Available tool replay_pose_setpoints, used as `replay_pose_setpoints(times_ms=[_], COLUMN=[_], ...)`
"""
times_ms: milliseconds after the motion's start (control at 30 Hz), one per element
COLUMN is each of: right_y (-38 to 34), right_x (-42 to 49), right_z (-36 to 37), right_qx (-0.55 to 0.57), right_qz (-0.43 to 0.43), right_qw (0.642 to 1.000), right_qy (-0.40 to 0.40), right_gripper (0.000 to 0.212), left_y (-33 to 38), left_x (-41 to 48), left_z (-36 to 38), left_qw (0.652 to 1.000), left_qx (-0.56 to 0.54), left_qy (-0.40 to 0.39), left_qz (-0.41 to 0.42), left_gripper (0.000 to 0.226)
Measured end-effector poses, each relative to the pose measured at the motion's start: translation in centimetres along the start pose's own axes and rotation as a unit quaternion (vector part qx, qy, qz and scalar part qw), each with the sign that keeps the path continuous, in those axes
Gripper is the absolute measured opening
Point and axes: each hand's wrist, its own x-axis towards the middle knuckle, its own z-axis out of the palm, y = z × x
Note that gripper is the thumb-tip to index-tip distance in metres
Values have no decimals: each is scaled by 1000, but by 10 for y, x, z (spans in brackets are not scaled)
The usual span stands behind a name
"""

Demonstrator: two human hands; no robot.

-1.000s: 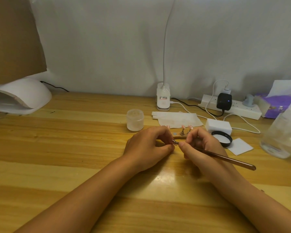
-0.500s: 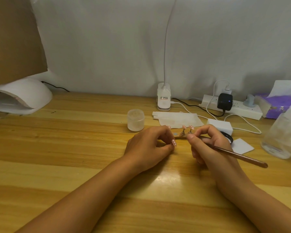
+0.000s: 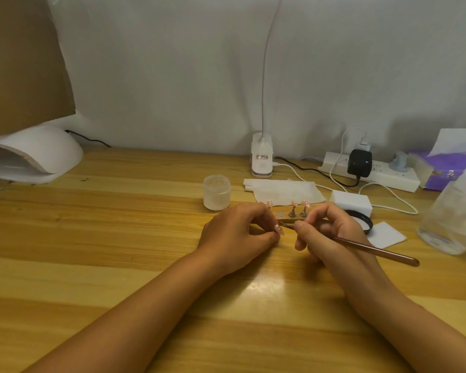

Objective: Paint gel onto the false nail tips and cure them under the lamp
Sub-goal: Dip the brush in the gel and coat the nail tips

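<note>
While your left hand (image 3: 237, 234) pinches a pink nail tip (image 3: 279, 229) at its fingertips, your right hand (image 3: 334, 232) grips the brush (image 3: 374, 249), bristles against that tip, just left of your right thumb.

Indoor scene in soft, warm, fairly dim light that falls from above. A bright patch of glare lies on the glossy wooden table (image 3: 105, 238) between the two forearms, below the thin neck of a desk lamp (image 3: 264, 76) that rises out of the top edge. The left hand (image 3: 237, 235) and right hand (image 3: 331, 232) throw faint, soft-edged shadows on the wood. Grey shadow darkens the pale wall (image 3: 172, 76) at the far right. The wide lens bows the table's back edge and smears the plastic bottle (image 3: 452, 211) at the right border. The brush (image 3: 374, 250) handle carries a thin highlight. The tiny nail tip (image 3: 279, 229) looks soft, its detail lost.
</note>
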Motion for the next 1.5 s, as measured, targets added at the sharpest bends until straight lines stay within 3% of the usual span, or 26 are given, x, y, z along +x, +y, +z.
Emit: replay_pose_setpoints(times_ms=[500, 767, 1100, 1367, 1500], right_y=[1, -3, -1, 0, -1], right_x=[1, 0, 0, -1, -1], right_z=[2, 1, 3, 0, 1], right_qx=[-67, 6, -68, 28, 6], right_qz=[-15, -6, -26, -5, -15], right_qw=[998, 1000, 997, 1000, 1000], right_qy=[-4, -8, -11, 5, -9], right_gripper=[13, 9, 11, 9, 11], left_y=[3, 3, 2, 0, -1], left_x=[0, -1, -1, 0, 1], left_z=[-1, -1, -1, -1, 0], left_qw=[1000, 1000, 1000, 1000, 1000], left_qx=[9, 13, 16, -27, -30], left_qy=[-6, -6, -4, -9, -8], left_qz=[8, 6, 10, -4, 1], left_gripper=[14, 19, 15, 8, 5])
